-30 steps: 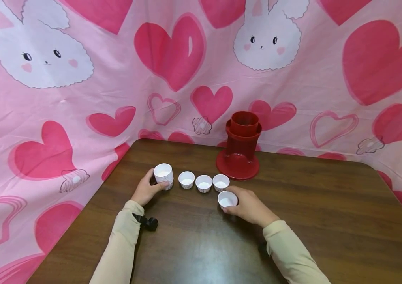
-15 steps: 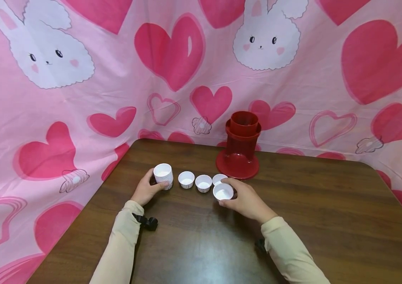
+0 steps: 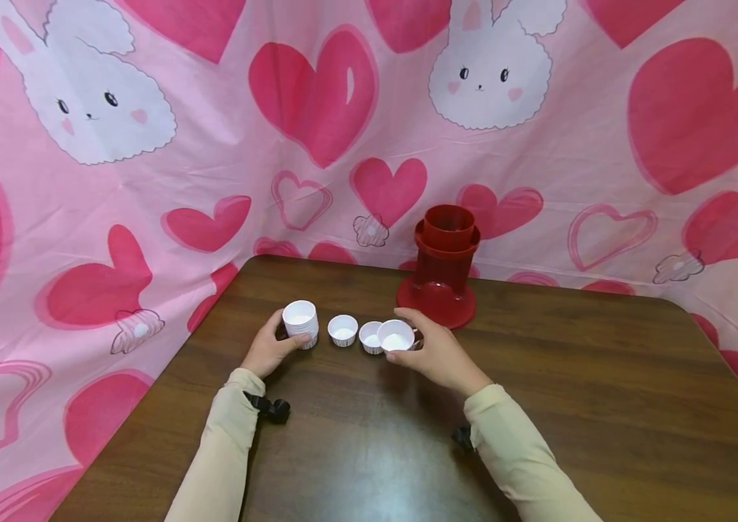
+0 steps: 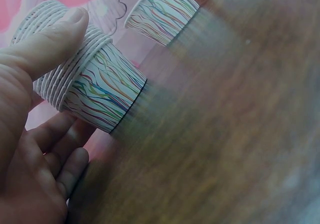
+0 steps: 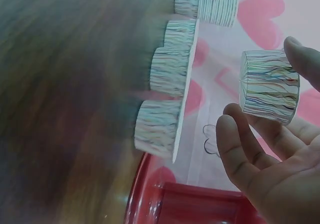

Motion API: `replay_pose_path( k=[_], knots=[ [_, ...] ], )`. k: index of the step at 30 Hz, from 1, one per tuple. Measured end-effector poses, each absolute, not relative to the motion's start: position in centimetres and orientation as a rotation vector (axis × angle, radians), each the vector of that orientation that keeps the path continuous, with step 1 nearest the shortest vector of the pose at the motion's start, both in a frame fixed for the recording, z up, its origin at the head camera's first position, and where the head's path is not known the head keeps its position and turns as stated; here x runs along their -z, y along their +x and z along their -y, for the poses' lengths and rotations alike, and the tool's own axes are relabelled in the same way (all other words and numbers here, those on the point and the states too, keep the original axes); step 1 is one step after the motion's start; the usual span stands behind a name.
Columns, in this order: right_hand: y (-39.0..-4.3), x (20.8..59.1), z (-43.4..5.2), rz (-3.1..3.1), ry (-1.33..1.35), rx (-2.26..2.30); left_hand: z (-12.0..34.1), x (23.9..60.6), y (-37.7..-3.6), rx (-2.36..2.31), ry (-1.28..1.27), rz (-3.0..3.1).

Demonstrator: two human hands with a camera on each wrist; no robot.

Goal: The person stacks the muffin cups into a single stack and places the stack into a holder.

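A: What have we got in our right hand point(image 3: 430, 355)?

B: One small paper cup point(image 3: 396, 336), lifted off the table point(image 3: 539, 406); our fingers point(image 5: 240, 149) and thumb pinch it from opposite sides. It hangs above the right end of the row of cups point(image 3: 357, 333), just in front of the red holder point(image 3: 442, 268).

A: And our left hand point(image 3: 269, 348)?

B: It grips the stack of cups point(image 3: 300, 322) at the left end of that row, thumb point(image 4: 47, 43) pressed on the rims, the other fingers curled underneath. The stack stands on the table.

A: Behind it all?

B: The pink cloth with hearts and bunnies point(image 3: 317, 94).
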State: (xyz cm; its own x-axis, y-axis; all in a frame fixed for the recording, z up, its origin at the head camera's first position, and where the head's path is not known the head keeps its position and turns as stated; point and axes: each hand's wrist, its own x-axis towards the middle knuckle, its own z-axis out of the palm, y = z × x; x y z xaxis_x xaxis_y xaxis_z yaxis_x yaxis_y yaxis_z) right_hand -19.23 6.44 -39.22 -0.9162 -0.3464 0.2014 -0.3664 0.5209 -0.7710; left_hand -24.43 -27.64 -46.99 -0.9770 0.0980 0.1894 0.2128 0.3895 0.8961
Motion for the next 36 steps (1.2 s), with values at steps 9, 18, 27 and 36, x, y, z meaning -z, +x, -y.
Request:
replay_pose_path(
  k=[9, 18, 27, 36],
  knots=[
    [-20.0, 38.2, -4.5, 2.724, 0.603, -1.419, 27.7, 47.2, -24.5, 1.64, -0.287, 2.526],
    [-21.5, 37.7, -2.0, 2.699, 0.643, -1.404, 27.8, 47.2, -24.6, 1.649, -0.284, 2.535],
    [-23.0, 37.2, 0.9, 2.704, 0.653, -1.4, 27.1, 46.0, -23.8, 1.687, -0.32, 2.491],
    [-24.6, 36.7, 4.4, 2.687, 0.738, -1.358, 26.8, 44.5, -22.9, 1.682, -0.297, 2.528]
  ],
)
